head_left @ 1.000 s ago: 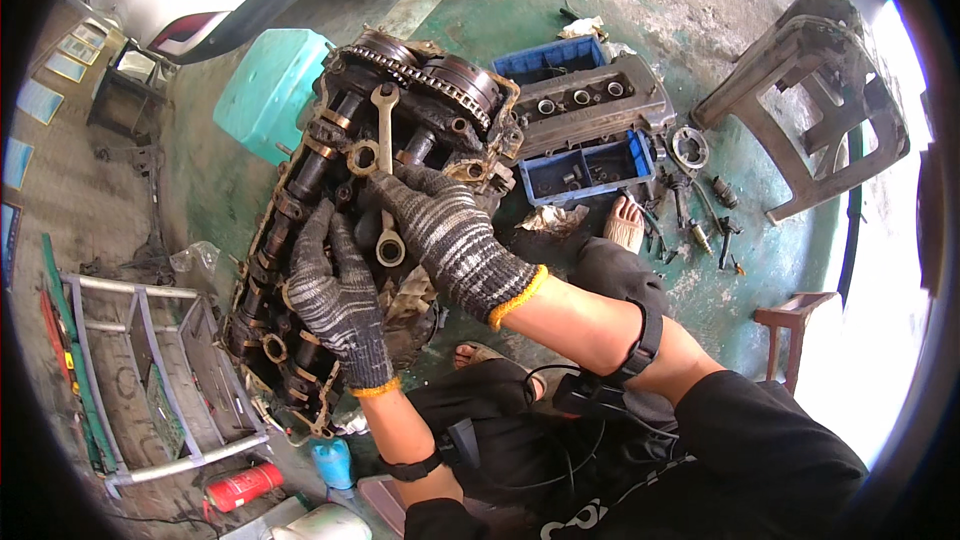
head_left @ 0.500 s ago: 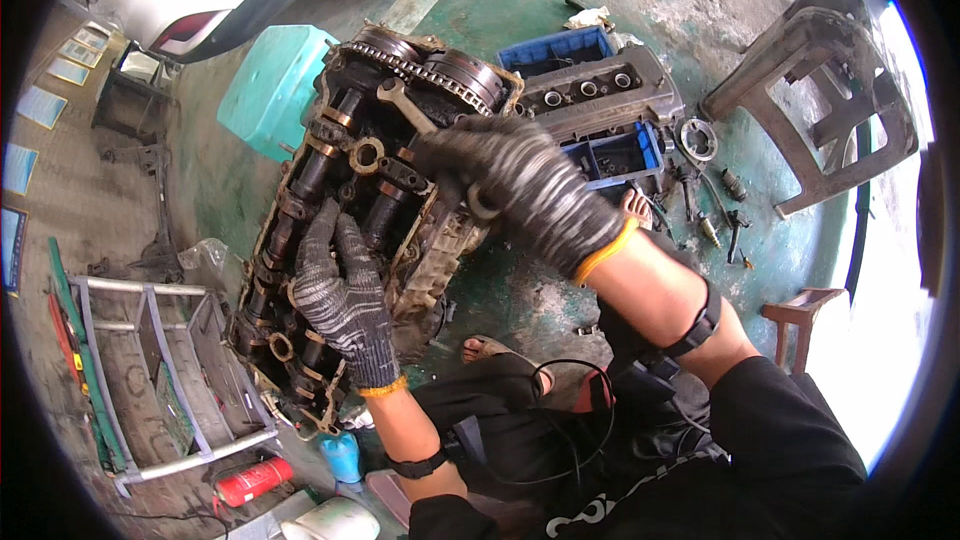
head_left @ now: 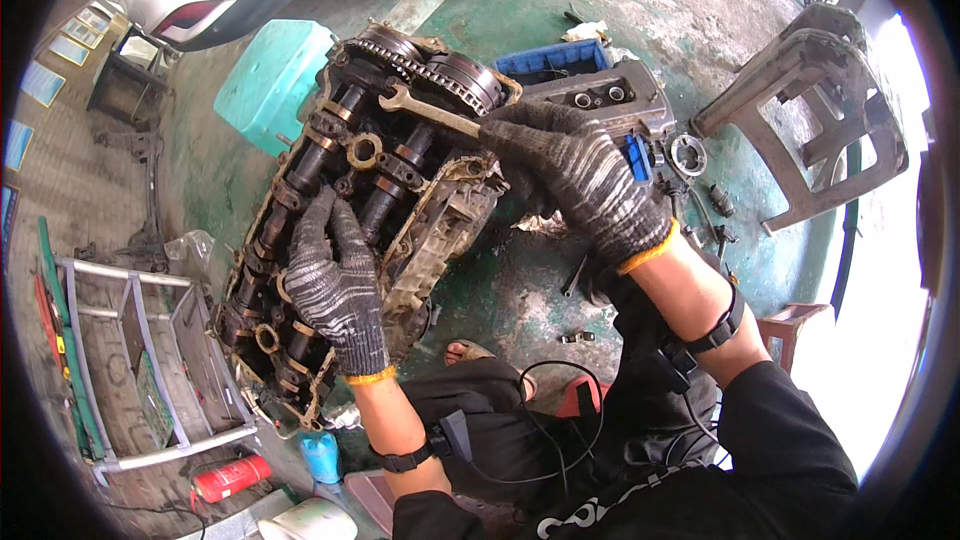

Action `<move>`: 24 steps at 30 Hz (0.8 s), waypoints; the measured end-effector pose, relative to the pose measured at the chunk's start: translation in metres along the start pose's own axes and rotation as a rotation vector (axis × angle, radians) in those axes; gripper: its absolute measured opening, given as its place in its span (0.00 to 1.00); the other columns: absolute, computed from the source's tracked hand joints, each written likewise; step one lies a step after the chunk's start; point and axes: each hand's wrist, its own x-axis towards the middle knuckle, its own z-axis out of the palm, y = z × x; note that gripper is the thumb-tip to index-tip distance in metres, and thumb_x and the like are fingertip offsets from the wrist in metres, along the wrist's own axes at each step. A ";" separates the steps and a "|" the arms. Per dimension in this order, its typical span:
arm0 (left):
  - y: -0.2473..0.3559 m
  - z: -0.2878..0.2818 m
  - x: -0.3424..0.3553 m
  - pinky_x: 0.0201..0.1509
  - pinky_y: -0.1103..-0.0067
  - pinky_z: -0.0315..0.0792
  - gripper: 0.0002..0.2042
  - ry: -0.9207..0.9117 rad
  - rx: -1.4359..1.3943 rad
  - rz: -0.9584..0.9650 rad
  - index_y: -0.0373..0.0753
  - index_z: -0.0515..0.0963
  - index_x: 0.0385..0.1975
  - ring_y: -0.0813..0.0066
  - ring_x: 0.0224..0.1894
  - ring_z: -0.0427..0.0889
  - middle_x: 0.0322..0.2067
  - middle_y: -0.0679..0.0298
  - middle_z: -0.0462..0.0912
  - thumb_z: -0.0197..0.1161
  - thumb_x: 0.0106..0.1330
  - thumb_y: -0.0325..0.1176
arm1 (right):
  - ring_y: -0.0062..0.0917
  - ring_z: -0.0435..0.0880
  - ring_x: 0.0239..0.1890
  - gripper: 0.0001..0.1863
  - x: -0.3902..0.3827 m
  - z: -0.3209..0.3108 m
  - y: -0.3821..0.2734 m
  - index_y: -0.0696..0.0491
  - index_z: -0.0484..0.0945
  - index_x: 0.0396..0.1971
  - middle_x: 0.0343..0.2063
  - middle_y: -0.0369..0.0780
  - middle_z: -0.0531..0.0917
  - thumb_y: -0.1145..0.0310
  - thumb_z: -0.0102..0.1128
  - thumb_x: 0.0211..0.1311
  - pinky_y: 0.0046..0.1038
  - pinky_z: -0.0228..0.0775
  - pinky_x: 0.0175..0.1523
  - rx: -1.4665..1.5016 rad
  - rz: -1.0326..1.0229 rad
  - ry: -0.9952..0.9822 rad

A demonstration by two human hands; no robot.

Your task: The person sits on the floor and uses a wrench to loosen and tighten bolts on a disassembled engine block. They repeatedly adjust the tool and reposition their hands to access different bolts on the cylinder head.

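A greasy engine cylinder head [head_left: 445,225] lies in front of me, with dark camshafts [head_left: 312,162] and a timing chain [head_left: 415,68] exposed at its far end. My right hand [head_left: 590,170], in a grey striped glove, is closed round an open-end wrench [head_left: 440,118]. The wrench's open jaw points left, above the camshafts. My left hand [head_left: 340,300], gloved alike, rests over the cylinder head. Its fingertips pinch together between the camshafts, beside a bearing cap with a round ring [head_left: 363,152]. Whatever they hold is hidden.
Beyond my right hand lie a valve cover [head_left: 640,100], a blue parts bin [head_left: 550,58] and scattered parts. A grey plastic stool [head_left: 800,120] stands at right. A turquoise box [head_left: 275,85], a metal rack [head_left: 160,370] and a red fire extinguisher [head_left: 232,478] are on the left.
My right hand has drawn back to the right with the wrench, which has swung closer to level. The left hand's fingertips have closed together at nearly the same spot. The view has shifted slightly.
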 end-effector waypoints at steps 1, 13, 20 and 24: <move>0.001 0.000 -0.001 0.56 0.74 0.75 0.12 0.001 -0.017 -0.021 0.30 0.81 0.50 0.74 0.46 0.82 0.47 0.55 0.85 0.63 0.69 0.25 | 0.13 0.72 0.17 0.12 -0.003 0.005 0.001 0.58 0.81 0.43 0.19 0.32 0.79 0.65 0.63 0.67 0.18 0.62 0.20 0.050 0.024 0.012; 0.012 -0.002 0.001 0.57 0.73 0.75 0.11 -0.001 0.093 -0.028 0.31 0.82 0.49 0.72 0.47 0.83 0.47 0.56 0.86 0.63 0.68 0.24 | 0.17 0.77 0.26 0.11 -0.004 0.049 0.040 0.60 0.80 0.43 0.26 0.38 0.83 0.68 0.58 0.71 0.24 0.72 0.32 0.090 -0.105 0.128; -0.001 0.003 0.002 0.50 0.71 0.78 0.10 0.064 0.100 0.103 0.35 0.84 0.45 0.63 0.41 0.87 0.42 0.54 0.87 0.65 0.66 0.27 | 0.26 0.84 0.28 0.12 0.004 0.055 0.059 0.61 0.80 0.42 0.29 0.48 0.86 0.67 0.59 0.69 0.31 0.75 0.35 -0.051 -0.237 0.190; 0.007 -0.001 0.001 0.53 0.72 0.77 0.11 0.022 0.077 0.041 0.33 0.83 0.47 0.67 0.44 0.85 0.45 0.54 0.86 0.64 0.67 0.26 | 0.30 0.85 0.29 0.13 0.002 0.061 0.056 0.60 0.80 0.41 0.28 0.49 0.85 0.65 0.58 0.69 0.33 0.75 0.38 -0.047 -0.126 0.160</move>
